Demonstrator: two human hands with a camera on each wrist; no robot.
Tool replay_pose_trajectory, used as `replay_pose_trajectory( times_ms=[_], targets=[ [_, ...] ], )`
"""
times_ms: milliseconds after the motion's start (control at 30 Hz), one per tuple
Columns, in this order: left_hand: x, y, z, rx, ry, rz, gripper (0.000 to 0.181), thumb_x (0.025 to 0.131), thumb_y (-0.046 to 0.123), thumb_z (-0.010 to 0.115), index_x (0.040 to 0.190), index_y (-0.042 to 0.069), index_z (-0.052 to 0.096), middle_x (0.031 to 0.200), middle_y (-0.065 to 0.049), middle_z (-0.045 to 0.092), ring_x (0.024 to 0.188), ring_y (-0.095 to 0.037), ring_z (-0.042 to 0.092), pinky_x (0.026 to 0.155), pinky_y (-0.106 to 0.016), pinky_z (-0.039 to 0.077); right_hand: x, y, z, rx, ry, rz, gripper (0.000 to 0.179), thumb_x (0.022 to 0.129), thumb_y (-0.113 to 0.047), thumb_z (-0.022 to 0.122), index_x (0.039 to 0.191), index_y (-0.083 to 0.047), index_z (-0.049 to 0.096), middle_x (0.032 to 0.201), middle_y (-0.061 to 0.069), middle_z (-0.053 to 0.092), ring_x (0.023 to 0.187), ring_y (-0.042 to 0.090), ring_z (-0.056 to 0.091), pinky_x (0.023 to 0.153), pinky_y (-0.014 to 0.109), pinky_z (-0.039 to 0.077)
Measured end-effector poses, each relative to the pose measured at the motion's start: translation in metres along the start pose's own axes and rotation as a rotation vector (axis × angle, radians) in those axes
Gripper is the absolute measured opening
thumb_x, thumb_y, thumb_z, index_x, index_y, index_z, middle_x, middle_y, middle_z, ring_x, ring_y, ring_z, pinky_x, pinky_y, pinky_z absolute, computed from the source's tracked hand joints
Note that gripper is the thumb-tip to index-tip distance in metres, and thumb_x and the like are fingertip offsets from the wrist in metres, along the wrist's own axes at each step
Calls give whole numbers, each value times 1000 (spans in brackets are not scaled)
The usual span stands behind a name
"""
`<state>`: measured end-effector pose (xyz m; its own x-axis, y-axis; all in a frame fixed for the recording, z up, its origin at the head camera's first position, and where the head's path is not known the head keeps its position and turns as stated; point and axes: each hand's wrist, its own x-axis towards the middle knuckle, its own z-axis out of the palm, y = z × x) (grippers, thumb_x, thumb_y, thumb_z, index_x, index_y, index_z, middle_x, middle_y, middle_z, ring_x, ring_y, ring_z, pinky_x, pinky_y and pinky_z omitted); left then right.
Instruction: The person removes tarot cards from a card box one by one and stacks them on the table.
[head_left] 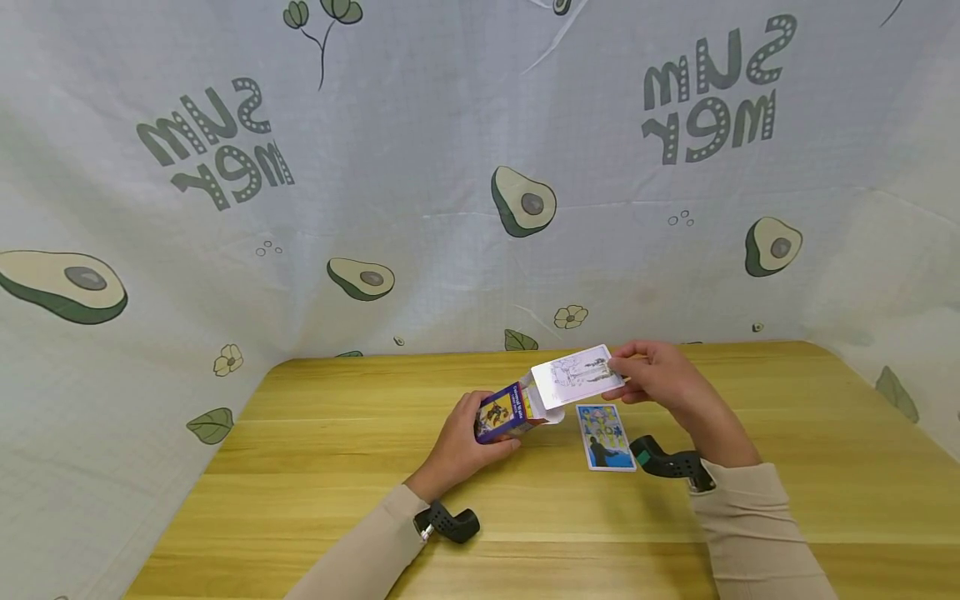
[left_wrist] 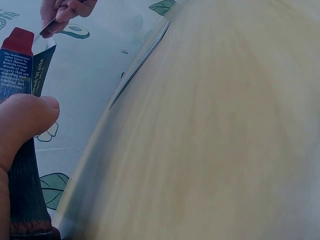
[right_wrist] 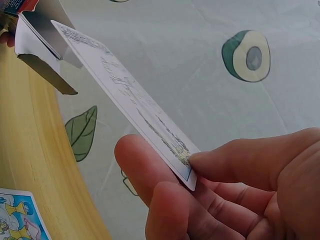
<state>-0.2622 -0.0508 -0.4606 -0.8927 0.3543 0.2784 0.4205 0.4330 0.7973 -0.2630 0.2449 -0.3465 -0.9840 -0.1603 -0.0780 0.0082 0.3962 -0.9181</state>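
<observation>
My left hand (head_left: 462, 442) grips a purple and yellow tarot card box (head_left: 501, 415), tilted up to the right over the table. The box's flaps stand open at its upper right end, and its red flap (left_wrist: 21, 41) shows in the left wrist view. Between thumb and fingers, my right hand (head_left: 660, 379) pinches a pale card with a line drawing (head_left: 577, 377), its far end at the box's open flaps. Below it a colourful card (head_left: 606, 437) lies face up on the table, blue and yellow with a dark figure.
The wooden table (head_left: 337, 467) ends at a white cloth backdrop (head_left: 435, 125) printed with avocados and lettering. A black wrist camera (head_left: 453, 523) sits on the left wrist and another black wrist camera (head_left: 667, 461) on the right, close beside the lying card.
</observation>
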Motion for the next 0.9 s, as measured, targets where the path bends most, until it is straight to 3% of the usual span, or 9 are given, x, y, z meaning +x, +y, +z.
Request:
replay_pose_trajectory(
  times_ms=[267, 600, 900],
  targets=[
    [0, -2, 0, -1, 1, 9, 70, 78, 40, 79, 134, 16, 44, 119, 2, 49, 102, -13, 50, 86, -27, 47, -1, 1, 0, 28, 4, -7, 33, 103, -14, 44, 122, 13, 41, 110, 30, 59, 75, 20, 71, 65, 25, 54],
    [0, -1, 0, -3, -4, 3, 70, 78, 40, 79, 134, 15, 44, 118, 2, 49, 102, -13, 50, 86, -27, 47, -2, 3, -1, 22, 43, -39, 38, 97, -8, 53, 126, 13, 39, 108, 28, 64, 74, 16, 69, 68, 25, 54],
    [0, -1, 0, 3, 1, 7, 70, 78, 40, 79, 134, 15, 45, 117, 2, 49, 101, -13, 50, 85, -26, 47, -2, 5, -2, -60, 83, -65, 44, 94, -6, 58, 130, 11, 38, 107, 25, 64, 80, 21, 65, 74, 30, 53]
  ],
)
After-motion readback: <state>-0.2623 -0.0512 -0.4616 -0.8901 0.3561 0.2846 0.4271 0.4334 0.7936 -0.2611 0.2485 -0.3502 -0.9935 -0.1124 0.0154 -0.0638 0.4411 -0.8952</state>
